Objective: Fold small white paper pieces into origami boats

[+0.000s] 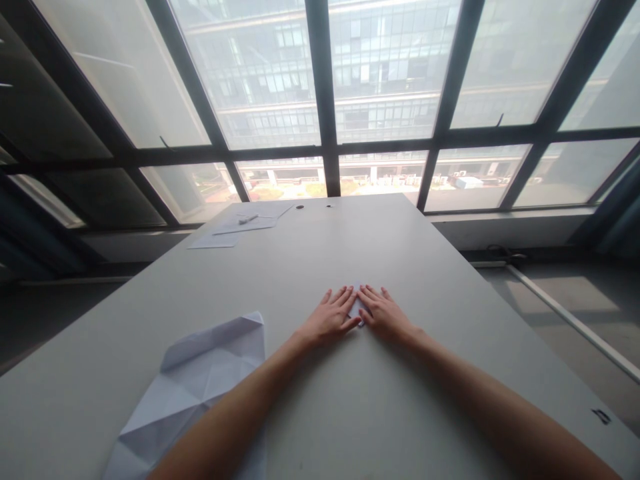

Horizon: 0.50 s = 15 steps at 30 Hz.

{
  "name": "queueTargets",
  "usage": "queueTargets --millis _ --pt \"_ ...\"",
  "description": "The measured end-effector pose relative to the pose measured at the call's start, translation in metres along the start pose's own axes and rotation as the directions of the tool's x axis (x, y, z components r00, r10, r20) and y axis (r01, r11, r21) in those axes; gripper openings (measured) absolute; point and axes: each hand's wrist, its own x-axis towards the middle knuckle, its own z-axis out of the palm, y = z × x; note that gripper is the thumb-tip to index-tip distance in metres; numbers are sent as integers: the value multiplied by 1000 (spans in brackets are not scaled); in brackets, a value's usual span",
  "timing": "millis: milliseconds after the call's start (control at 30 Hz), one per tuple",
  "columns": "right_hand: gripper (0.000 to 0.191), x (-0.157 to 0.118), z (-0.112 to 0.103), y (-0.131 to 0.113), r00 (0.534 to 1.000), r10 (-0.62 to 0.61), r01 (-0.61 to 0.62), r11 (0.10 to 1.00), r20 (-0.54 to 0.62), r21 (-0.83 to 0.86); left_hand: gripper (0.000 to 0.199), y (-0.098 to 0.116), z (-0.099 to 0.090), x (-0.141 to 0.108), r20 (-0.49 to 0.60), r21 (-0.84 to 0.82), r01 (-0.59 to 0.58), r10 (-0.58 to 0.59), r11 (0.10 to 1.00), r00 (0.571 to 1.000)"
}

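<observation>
A small piece of folded white paper (356, 308) lies on the table between my hands, mostly covered by them. My left hand (331, 316) rests flat on its left side, fingers stretched forward. On the opposite side my right hand (384, 313) lies flat too, its fingers pointing forward and inward. The fingertips of both hands nearly meet at the paper's far end. A large creased sheet of white paper (200, 380) spreads at the left, partly hidden behind my left forearm.
The white table (360, 247) runs toward tall windows. Flat paper sheets (255, 223) with a small whitish object (248, 219) on top lie at its far left. A dark round hole (299, 207) is near the far edge. A black fitting (601, 417) sits at the right edge.
</observation>
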Motion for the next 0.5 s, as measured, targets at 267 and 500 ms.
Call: queueTargets --millis 267,500 --pt "60 0 -1 -1 1000 12 -12 1000 1 28 72 -2 4 1 -48 -55 15 -18 998 999" --pt "57 0 -2 0 999 37 -36 997 -15 65 50 -5 5 2 -150 -163 74 -99 984 984"
